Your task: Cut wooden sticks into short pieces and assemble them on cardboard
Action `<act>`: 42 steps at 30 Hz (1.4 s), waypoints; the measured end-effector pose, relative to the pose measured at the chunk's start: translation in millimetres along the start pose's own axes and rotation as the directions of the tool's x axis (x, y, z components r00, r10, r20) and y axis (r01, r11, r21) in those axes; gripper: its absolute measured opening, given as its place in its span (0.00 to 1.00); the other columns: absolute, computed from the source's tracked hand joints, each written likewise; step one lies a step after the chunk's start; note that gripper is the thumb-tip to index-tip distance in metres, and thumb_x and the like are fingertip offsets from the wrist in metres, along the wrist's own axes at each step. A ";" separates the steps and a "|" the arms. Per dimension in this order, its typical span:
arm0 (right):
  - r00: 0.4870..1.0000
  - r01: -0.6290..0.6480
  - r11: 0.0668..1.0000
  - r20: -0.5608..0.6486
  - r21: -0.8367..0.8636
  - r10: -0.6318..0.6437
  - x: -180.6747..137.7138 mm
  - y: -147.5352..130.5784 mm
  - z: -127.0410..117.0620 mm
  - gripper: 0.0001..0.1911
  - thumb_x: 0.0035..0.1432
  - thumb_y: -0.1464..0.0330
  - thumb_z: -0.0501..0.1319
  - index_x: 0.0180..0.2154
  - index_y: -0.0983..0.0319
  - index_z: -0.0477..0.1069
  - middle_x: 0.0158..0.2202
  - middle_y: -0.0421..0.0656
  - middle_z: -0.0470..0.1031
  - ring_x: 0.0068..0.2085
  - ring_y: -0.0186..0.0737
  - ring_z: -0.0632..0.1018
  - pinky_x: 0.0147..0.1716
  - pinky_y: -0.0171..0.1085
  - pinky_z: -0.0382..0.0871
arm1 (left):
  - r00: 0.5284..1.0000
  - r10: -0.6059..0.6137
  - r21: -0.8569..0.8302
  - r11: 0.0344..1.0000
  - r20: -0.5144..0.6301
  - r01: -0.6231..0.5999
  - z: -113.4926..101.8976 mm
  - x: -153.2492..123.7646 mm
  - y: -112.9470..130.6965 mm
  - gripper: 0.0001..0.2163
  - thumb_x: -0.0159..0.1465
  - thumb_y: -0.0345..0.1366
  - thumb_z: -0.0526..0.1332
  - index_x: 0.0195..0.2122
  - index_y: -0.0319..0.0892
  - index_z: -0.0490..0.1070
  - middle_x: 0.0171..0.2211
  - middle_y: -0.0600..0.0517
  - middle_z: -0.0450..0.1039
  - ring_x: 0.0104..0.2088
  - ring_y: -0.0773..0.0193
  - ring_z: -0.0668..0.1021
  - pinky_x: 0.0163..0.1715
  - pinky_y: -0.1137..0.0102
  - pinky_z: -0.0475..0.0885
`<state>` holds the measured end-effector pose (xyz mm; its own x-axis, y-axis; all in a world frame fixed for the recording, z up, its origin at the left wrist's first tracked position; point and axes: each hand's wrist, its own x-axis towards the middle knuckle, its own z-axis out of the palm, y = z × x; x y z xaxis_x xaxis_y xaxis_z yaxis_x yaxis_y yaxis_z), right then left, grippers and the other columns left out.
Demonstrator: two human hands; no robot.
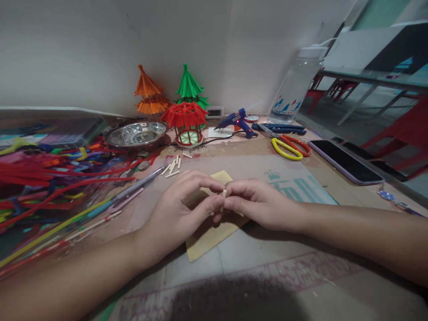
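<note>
Between my two hands, over a yellow sheet (210, 243) that looks like sandpaper, is a short pale wooden stick (224, 194). My left hand (187, 205) pinches it between thumb and fingers from one side. From the other side my right hand (257, 203) also has its fingertips closed on it. Several similar short sticks (172, 166) lie loose on the board beyond my left hand. Behind them stands a small red pavilion-like model (185, 117) with thin posts and a pale round base.
Orange (150, 93) and green (187, 84) pointed models stand by the wall near a metal bowl (137, 133). A blue glue gun (237, 121), scissors (287, 149), a phone (346, 161) and a water bottle (287, 89) are right. Colourful pipe cleaners (50, 178) crowd the left.
</note>
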<state>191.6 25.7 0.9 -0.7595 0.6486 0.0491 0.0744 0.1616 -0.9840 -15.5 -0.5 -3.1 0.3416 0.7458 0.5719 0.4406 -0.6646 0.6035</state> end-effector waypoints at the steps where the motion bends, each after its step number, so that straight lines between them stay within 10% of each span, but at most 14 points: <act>1: 1.000 -0.006 1.000 0.000 0.004 0.006 -0.1 -0.2 -0.3 0.14 0.69 0.60 0.59 0.34 0.63 0.73 0.35 0.43 0.81 0.41 0.36 0.81 0.46 0.38 0.73 | 1.000 0.000 0.005 1.000 0.001 0.000 0.2 -0.2 -0.4 0.04 0.67 0.32 0.65 0.42 0.47 0.75 0.38 0.58 0.78 0.40 0.68 0.78 0.42 0.72 0.70; 15: 0.977 0.022 0.982 -0.215 0.187 0.019 4.5 2.3 -3.3 0.13 0.60 0.60 0.68 0.39 0.60 0.69 0.28 0.36 0.76 0.31 0.33 0.79 0.36 0.36 0.75 | 1.000 -0.004 0.044 0.999 -0.013 0.005 -2.0 2.9 -7.1 0.02 0.67 0.35 0.66 0.35 0.45 0.75 0.34 0.55 0.77 0.37 0.64 0.78 0.41 0.67 0.70; 24: 0.960 0.039 0.977 -0.264 -0.209 -0.095 2.5 0.3 -17.3 0.10 0.63 0.62 0.64 0.39 0.61 0.78 0.35 0.42 0.81 0.37 0.37 0.80 0.42 0.39 0.73 | 0.988 -0.087 0.048 0.995 0.128 0.082 -0.8 6.1 -13.7 0.06 0.69 0.39 0.62 0.36 0.45 0.77 0.36 0.53 0.79 0.38 0.61 0.79 0.43 0.64 0.72; 30: 0.949 0.225 0.606 0.030 -0.763 -0.315 2.7 6.1 -35.3 0.11 0.68 0.64 0.60 0.34 0.61 0.75 0.33 0.44 0.77 0.37 0.39 0.75 0.40 0.38 0.68 | 0.959 -0.051 0.239 0.971 0.280 -0.018 3.5 4.4 -26.3 0.14 0.64 0.40 0.63 0.48 0.42 0.75 0.51 0.44 0.75 0.54 0.49 0.74 0.56 0.52 0.68; 42: 0.971 0.183 0.640 0.033 -0.746 -0.239 6.4 19.7 -37.2 0.11 0.62 0.62 0.68 0.32 0.62 0.74 0.31 0.42 0.76 0.35 0.38 0.74 0.37 0.36 0.65 | 0.924 -0.102 0.323 0.946 0.368 -0.025 5.2 4.2 -28.4 0.18 0.64 0.44 0.61 0.51 0.39 0.73 0.53 0.41 0.73 0.55 0.47 0.73 0.57 0.50 0.66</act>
<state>212.2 60.7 -11.8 -0.7764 0.5661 0.2769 0.3909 0.7772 -0.4930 -22.3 21.8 -20.7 0.5768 0.7736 0.2625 0.6766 -0.6324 0.3771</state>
